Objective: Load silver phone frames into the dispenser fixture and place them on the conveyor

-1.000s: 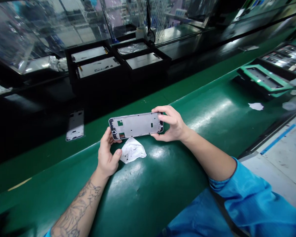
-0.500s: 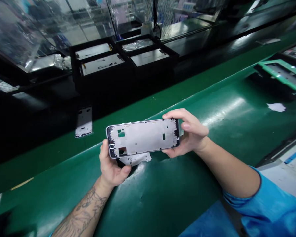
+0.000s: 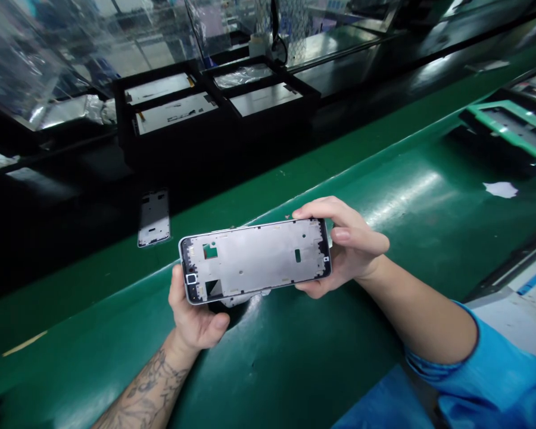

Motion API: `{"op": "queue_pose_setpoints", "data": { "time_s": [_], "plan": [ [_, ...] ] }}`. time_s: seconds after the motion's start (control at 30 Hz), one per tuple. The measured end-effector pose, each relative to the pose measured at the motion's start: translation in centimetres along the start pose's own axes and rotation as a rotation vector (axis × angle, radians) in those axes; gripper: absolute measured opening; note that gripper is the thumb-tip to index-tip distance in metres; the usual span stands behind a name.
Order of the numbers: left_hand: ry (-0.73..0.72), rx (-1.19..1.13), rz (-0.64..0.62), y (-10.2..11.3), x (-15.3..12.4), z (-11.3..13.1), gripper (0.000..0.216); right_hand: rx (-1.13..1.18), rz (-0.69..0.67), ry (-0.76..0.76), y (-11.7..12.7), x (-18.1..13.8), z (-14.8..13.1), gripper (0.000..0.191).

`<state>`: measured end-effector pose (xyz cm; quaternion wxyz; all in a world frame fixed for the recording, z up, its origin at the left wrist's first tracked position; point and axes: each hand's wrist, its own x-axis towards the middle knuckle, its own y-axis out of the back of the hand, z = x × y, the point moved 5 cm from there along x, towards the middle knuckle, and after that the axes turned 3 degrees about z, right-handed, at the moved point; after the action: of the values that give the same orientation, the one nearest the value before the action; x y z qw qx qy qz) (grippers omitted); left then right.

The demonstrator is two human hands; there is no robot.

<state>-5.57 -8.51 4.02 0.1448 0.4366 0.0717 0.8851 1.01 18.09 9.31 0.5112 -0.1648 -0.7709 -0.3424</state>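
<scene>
I hold a silver phone middle frame (image 3: 254, 259) level above the green belt, its inner metal side with several cut-outs facing me. My left hand (image 3: 192, 319) grips its left end from below, thumb curled under the corner. My right hand (image 3: 346, 244) pinches its right end, fingers along the far edge and thumb on the near side. A crumpled white wipe (image 3: 236, 299) lies on the belt right under the frame and is mostly hidden by it.
A second phone frame (image 3: 153, 218) lies on the dark strip beyond the green conveyor belt (image 3: 295, 357). Black trays with flat panels (image 3: 214, 104) stand behind it. At the right sit a green-edged fixture (image 3: 509, 128) and a white scrap (image 3: 500, 189).
Both hands have lifted the frame closer to me and slightly left, so it looks larger. It now covers nearly all of the white wipe on the belt.
</scene>
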Motion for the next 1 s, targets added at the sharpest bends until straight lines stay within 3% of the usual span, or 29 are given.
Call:
{"op": "queue_pose_setpoints", "data": {
  "time_s": [0.2, 0.43, 0.83, 1.0],
  "plan": [
    [0.010, -0.067, 0.005, 0.0, 0.4, 0.3, 0.083, 0.061, 0.059, 0.062, 0.3, 0.5, -0.5, 0.096],
    [0.008, -0.244, 0.143, 0.2, 0.2, -0.3, 0.093, 0.100, 0.117, 0.160, 0.3, 1.0, -0.7, 0.093],
    [-0.065, -0.234, 0.063, -0.2, 0.9, 0.3, 0.086, 0.114, 0.116, 0.154, 0.5, 1.3, -1.1, 0.087],
    [-0.094, -0.230, 0.036, 0.2, 0.4, -0.5, 0.098, 0.105, 0.125, 0.160, 0.5, 1.2, -1.2, 0.083]
  ]
}}
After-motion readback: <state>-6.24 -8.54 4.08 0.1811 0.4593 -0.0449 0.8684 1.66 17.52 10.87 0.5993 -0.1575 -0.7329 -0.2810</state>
